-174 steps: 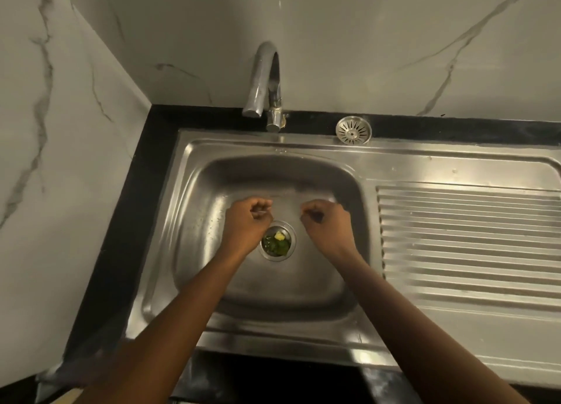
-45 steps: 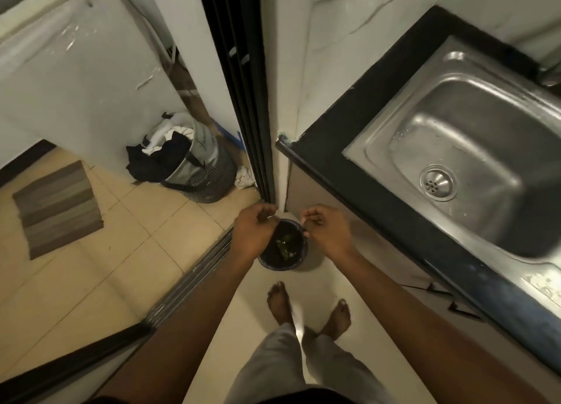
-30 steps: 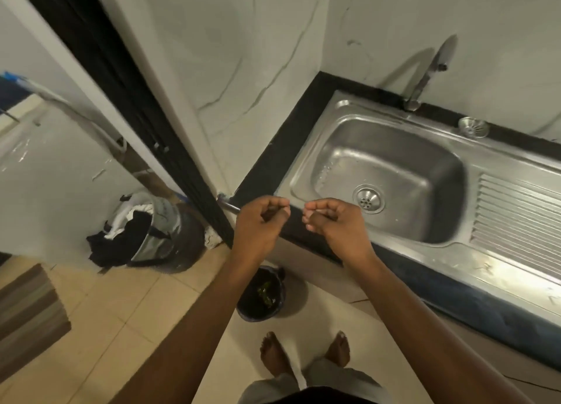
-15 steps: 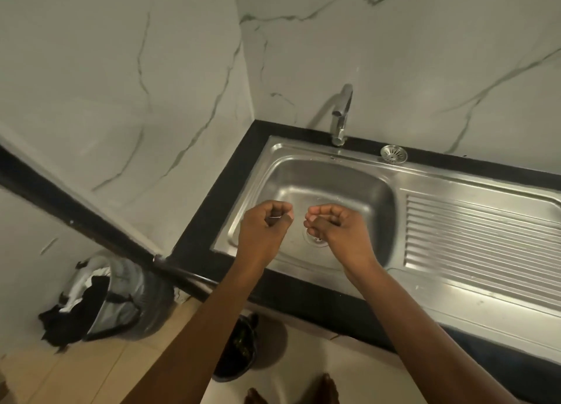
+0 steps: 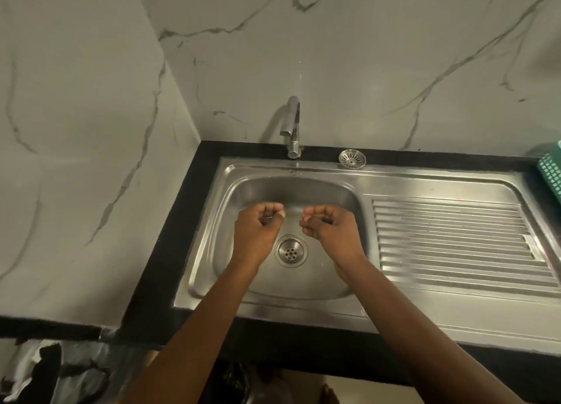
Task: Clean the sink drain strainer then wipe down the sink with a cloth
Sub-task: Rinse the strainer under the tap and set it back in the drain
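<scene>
Grip: both hands hover curled over the basin; the left hand (image 5: 258,232) pinches thumb to forefinger on what looks like a thin wire or metal sliver, too small to name; the right hand (image 5: 329,232) is loosely cupped, fingertips drawn together, and I cannot tell if it has hold of anything.
Strainer in drain: a perforated drain fitting (image 5: 290,251) sits flat in the bottom of the sink (image 5: 212,221), between the two wrists and free of scraps.
Loose strainer: a second round strainer basket (image 5: 352,158) rests on the back ledge just right of the tap (image 5: 292,127), well apart from both hands.
Orientation: both are round, so no long axis; each faces straight up, holes toward the camera.
Step in hand: judging by the bare drain, debris removal looks finished; rinsing or refitting seems current.
Next move calls for: reaching to the tap or the ledge strainer, then finding a cloth, none of which is visible.
Edge of view: a green perforated basket (image 5: 551,172) at far right.
</scene>
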Action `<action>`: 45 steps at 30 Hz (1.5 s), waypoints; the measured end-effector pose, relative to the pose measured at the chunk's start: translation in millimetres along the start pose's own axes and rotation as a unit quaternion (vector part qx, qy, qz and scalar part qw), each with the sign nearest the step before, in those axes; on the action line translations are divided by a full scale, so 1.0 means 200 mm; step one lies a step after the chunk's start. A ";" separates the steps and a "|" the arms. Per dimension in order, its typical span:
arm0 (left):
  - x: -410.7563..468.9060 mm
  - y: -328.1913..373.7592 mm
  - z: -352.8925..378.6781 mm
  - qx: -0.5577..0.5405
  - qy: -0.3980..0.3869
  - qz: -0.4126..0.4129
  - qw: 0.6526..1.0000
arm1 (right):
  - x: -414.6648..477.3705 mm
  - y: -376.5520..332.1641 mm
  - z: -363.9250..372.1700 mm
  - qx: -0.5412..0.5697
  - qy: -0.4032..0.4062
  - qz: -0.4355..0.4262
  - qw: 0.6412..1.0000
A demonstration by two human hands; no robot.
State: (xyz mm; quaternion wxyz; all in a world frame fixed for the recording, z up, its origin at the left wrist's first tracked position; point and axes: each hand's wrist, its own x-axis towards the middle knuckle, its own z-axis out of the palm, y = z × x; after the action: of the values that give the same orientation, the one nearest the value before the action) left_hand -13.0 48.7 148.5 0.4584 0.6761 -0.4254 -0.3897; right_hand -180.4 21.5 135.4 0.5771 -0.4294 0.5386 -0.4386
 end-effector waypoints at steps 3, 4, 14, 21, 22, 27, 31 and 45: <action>0.17 -0.02 0.02 -0.005 -0.027 -0.001 1.000 | 0.09 0.02 0.03 0.006 0.034 0.003 0.999; 0.22 -0.03 0.02 -0.007 -0.033 0.000 0.999 | 0.12 0.02 0.04 0.011 0.043 0.004 0.999; 0.79 0.04 0.14 0.052 -0.052 0.035 0.997 | 0.38 0.02 0.13 0.033 0.105 0.021 0.994; 1.06 0.08 0.31 0.056 -0.038 0.039 0.997 | 0.52 0.03 0.11 0.013 0.101 0.022 0.995; 1.09 0.07 0.33 0.064 -0.031 0.035 0.997 | 0.53 0.03 0.10 0.010 0.101 0.020 0.995; 1.16 0.10 0.40 0.057 0.025 0.026 0.998 | 0.59 0.04 0.05 -0.003 0.089 0.015 0.996; 1.20 0.08 0.40 0.088 0.036 0.011 0.995 | 0.62 0.06 0.00 -0.018 0.100 0.017 0.995; 1.27 0.01 0.33 0.032 0.000 -0.042 0.999 | 0.92 0.11 -0.19 -0.054 0.201 0.068 0.976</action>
State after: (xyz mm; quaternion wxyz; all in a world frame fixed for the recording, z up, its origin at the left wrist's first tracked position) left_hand 10.1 -207.7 98.1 0.4199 0.7077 -0.4087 -0.3947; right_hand -210.6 -151.4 67.6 0.4616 -0.3253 0.6943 -0.4461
